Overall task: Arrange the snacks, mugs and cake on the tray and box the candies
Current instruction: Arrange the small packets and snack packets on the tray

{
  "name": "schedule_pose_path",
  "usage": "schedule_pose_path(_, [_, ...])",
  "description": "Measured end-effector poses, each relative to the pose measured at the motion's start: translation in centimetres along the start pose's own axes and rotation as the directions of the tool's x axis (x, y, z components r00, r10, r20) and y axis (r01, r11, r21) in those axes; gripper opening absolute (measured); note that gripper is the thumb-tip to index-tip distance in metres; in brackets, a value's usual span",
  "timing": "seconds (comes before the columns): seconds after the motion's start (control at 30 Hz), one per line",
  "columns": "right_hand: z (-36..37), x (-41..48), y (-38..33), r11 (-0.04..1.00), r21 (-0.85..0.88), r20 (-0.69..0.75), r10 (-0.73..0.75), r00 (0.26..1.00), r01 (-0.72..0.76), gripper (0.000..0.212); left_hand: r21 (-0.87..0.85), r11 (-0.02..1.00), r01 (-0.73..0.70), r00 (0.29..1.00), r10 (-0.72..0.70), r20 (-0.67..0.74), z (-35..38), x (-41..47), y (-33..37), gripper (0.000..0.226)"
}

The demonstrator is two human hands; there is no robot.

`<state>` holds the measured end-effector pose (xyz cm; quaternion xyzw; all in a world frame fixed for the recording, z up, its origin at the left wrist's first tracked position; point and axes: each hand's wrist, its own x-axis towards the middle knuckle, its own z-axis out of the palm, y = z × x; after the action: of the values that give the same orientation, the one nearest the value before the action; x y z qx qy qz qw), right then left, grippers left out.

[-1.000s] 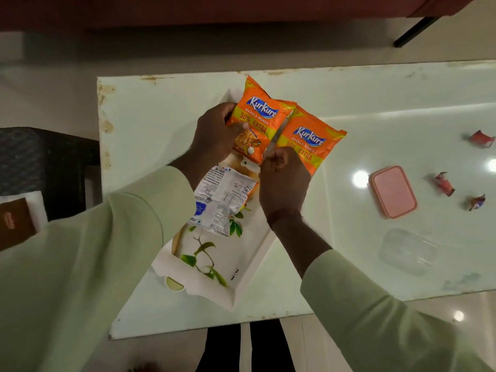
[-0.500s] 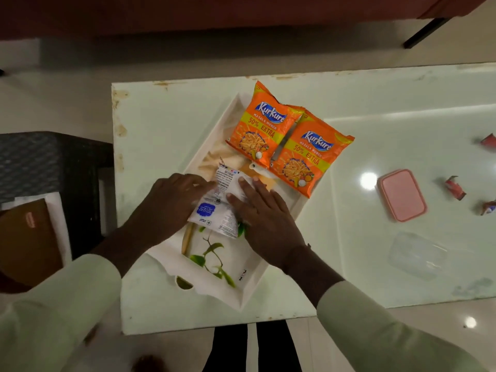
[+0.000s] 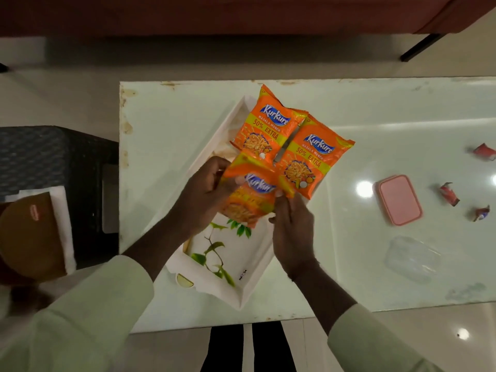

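A white tray (image 3: 228, 264) with a green leaf print lies slanted on the pale table. Two orange Kurkure snack packets rest face up across its far end, one (image 3: 268, 124) on the left, one (image 3: 314, 159) on the right. A third Kurkure packet (image 3: 249, 194) is held face up just above the tray's middle. My left hand (image 3: 204, 191) grips its left edge and my right hand (image 3: 292, 232) pinches its right edge. Three wrapped candies lie at the far right: a red one (image 3: 484, 152), another red one (image 3: 448, 194) and a darker one (image 3: 480, 213).
A pink lid (image 3: 400, 200) and a clear plastic box (image 3: 410, 260) lie on the table right of the tray. A dark woven stool (image 3: 53, 167) stands left of the table, with a brown package on white paper (image 3: 29, 234) beside it.
Both hands left the two far packets, pressed on the third packet lying back-side up on the tray, then lifted and turned it so its orange front faces up.
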<state>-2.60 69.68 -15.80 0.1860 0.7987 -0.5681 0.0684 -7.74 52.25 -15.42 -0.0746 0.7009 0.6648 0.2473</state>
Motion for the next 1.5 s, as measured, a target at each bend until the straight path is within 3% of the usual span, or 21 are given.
schedule_pose_path(0.07, [-0.5, 0.9, -0.4, 0.989, 0.120, -0.124, 0.097, 0.988, -0.082, 0.021, -0.125, 0.986, 0.109, 0.992, -0.099, 0.083, 0.2, 0.9, 0.1, 0.049])
schedule_pose_path(0.13, [-1.0, 2.1, -0.7, 0.992, 0.085, -0.180, 0.105, 0.978, -0.091, 0.026, -0.011, 0.994, 0.105, 0.988, -0.103, 0.114, 0.6, 1.7, 0.1, 0.054])
schedule_pose_path(0.27, [-1.9, 4.9, -0.8, 0.981, -0.121, -0.267, 0.117, 0.956, -0.154, 0.028, 0.136, 0.988, 0.076, 0.997, -0.077, 0.003, 1.8, 3.5, -0.3, 0.043])
schedule_pose_path(0.43, [-2.7, 8.0, -0.7, 0.949, -0.239, -0.336, 0.119, 0.934, -0.207, 0.027, 0.339, 0.937, 0.084, 0.985, -0.026, -0.173, 2.8, 5.0, -1.3, 0.024])
schedule_pose_path(0.57, [-2.7, 8.5, -0.3, 0.945, -0.265, -0.351, 0.090, 0.932, -0.191, 0.018, 0.329, 0.940, 0.095, 0.952, 0.011, -0.306, 3.7, 5.5, -1.7, 0.040])
schedule_pose_path(0.67, [-2.9, 8.0, 0.2, 0.964, -0.193, -0.384, 0.099, 0.918, -0.184, 0.017, 0.368, 0.928, 0.059, 0.919, 0.093, -0.382, 3.9, 5.1, -2.0, 0.054])
schedule_pose_path(0.77, [-3.2, 6.6, 0.9, 0.983, -0.118, -0.415, 0.081, 0.906, -0.142, 0.023, 0.433, 0.900, 0.053, 0.898, 0.147, -0.415, 3.9, 4.1, -2.4, 0.048])
schedule_pose_path(0.93, [-3.4, 2.0, 2.2, 0.988, -0.151, -0.412, -0.057, 0.909, -0.006, 0.017, 0.559, 0.829, 0.035, 0.874, 0.245, -0.419, 3.2, 0.5, -3.7, 0.035])
schedule_pose_path(1.1, [-3.2, -2.8, 4.0, 0.947, -0.321, -0.290, -0.133, 0.948, 0.035, 0.033, 0.655, 0.755, 0.025, 0.896, 0.273, -0.350, 2.3, -4.7, -5.6, 0.034])
schedule_pose_path(1.27, [-4.1, -7.1, 5.2, 0.774, -0.612, -0.027, -0.223, 0.974, 0.161, 0.054, 0.848, 0.529, -0.024, 0.950, 0.277, -0.145, 2.9, -10.4, -6.5, 0.052])
schedule_pose_path(1.4, [-6.2, -10.2, 4.3, 0.639, -0.733, 0.153, -0.180, 0.972, 0.234, 0.067, 0.914, 0.404, -0.032, 0.971, 0.229, -0.067, 3.6, -14.6, -5.7, 0.065])
schedule_pose_path(1.5, [-7.5, -12.1, 2.0, 0.597, -0.764, 0.199, -0.145, 0.969, 0.246, 0.072, 0.928, 0.370, -0.035, 0.977, 0.209, -0.046, 3.9, -17.5, -4.4, 0.070])
